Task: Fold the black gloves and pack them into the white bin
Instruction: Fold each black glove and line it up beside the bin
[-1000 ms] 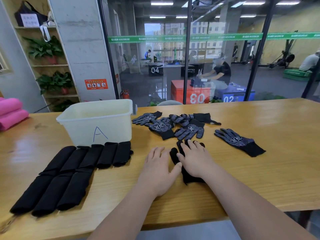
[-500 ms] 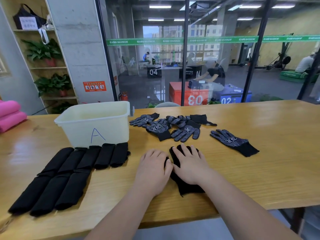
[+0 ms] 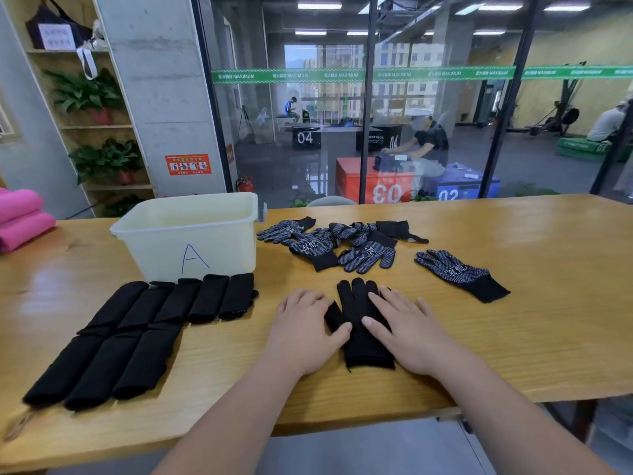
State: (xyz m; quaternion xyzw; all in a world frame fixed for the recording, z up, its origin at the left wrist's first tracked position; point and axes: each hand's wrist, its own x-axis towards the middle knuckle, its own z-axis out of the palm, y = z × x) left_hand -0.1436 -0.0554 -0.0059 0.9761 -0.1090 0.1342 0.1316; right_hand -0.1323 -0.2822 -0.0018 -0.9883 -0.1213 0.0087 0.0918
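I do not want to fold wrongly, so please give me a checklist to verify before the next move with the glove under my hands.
1. Glove lies flat on the table, cuff nearest: ok.
2. Left hand and right hand rest on it, fingers straight: ok.
3. White bin upright, top open: ok.
4. Room inside the bin: cannot tell.
5. Folded gloves packed: not ok, they lie before the bin.

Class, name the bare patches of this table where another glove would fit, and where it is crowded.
Bare: the table right of the lone dotted glove; between the folded gloves and the flat glove; between the pink rolls and the white bin. Crowded: the glove pile beside the bin, and the folded gloves at its front.
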